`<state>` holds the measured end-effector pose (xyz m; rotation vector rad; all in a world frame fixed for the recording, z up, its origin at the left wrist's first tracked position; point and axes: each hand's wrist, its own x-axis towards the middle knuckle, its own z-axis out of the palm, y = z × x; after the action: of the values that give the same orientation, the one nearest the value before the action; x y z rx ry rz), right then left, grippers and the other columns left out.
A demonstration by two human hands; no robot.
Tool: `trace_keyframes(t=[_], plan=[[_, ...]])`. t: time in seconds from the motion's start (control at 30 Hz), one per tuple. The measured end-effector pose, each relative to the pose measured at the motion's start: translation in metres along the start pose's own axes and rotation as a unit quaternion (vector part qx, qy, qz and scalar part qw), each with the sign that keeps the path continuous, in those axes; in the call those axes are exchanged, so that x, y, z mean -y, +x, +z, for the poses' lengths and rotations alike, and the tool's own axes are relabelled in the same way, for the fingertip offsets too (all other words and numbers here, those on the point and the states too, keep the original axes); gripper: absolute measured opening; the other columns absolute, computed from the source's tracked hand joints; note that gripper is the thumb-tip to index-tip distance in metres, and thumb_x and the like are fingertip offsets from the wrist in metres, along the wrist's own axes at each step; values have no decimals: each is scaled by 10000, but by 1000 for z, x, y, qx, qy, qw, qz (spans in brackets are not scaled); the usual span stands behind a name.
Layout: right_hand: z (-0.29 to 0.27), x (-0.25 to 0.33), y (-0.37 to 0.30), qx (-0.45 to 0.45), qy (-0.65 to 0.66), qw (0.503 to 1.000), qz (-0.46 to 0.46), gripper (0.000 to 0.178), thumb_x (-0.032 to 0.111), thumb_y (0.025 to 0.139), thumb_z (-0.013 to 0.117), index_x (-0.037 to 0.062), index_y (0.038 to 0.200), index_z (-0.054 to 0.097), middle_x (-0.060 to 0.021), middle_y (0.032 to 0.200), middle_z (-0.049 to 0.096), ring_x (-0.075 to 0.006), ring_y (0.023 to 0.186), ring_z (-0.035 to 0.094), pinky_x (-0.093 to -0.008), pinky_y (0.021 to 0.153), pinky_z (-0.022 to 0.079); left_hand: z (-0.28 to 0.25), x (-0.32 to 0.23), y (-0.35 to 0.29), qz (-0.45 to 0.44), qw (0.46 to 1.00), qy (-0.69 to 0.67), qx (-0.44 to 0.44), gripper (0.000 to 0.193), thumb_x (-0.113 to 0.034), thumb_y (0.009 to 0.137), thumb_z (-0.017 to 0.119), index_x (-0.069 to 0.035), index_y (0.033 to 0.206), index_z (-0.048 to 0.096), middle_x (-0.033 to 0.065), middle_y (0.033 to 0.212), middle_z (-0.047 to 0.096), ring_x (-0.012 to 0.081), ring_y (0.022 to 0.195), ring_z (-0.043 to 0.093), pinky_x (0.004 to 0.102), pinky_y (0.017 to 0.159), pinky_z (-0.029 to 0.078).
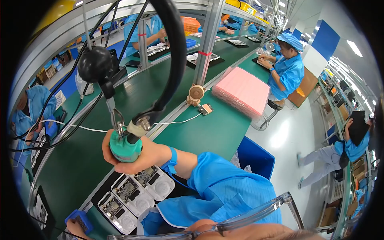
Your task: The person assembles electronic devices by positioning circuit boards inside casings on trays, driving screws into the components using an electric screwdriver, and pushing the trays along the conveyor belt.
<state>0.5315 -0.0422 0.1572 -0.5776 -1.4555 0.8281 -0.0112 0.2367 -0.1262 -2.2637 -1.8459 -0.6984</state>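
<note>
My right hand (138, 154) is closed around the green body of an electric screwdriver (127, 149), which hangs from a metal hook under a black ball-shaped holder (96, 64). A thick black hose curves down to its top. Below this hand, white plastic housings (140, 203) with circuit boards in them lie side by side on a black mat (103, 195). The screwdriver's tip is hidden. At the lower left, my left hand (75, 229) is at a small blue bin (85, 221); its fingers are partly hidden there.
A stack of pink trays (243, 89) stands on the green bench (200, 134), near a small round brown device (196, 95). An aluminium post (209, 44) rises beside the belt. Cables hang at left. A blue crate (260, 160) sits at right; co-workers (289, 64) work farther along.
</note>
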Motion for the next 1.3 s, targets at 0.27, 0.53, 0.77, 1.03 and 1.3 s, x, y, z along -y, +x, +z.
trace_keyframes(t=[0.27,0.53,0.77,1.03,1.3], plan=[[7,2,5,18,14,1000,5,265,80,685,687,30,879,513,-32,779,545,-94,691,500,-235,607,402,-37,-17,-8,32,999,4,39,62,-17,673,572,11,681,517,177,693,540,354,667,523,417,630,415],[2,2,1,7,-2,1000,-26,267,83,684,686,30,879,512,-37,779,550,-97,684,506,-238,596,405,-67,-80,-1,-21,986,122,110,261,-220,716,567,11,817,634,220,784,615,365,712,608,441,640,493],[2,-1,1,7,14,1000,-6,262,86,686,684,30,875,512,-36,775,549,-95,669,503,-238,587,404,-44,-51,1,18,994,16,104,79,-7,692,572,27,763,566,168,747,575,316,740,567,372,669,446],[1,-11,3,12,6,1000,-12,262,100,679,693,31,861,518,-32,766,551,-93,667,501,-235,592,403,-97,-97,10,-4,994,87,64,302,-233,807,558,25,956,605,203,848,626,337,742,619,424,648,498],[15,-6,3,-22,244,967,74,276,101,728,649,25,910,456,-68,757,507,-85,533,465,-210,474,366,-158,-291,-18,170,876,-450,-36,286,40,741,542,17,1022,592,127,974,603,228,946,570,300,800,466]])
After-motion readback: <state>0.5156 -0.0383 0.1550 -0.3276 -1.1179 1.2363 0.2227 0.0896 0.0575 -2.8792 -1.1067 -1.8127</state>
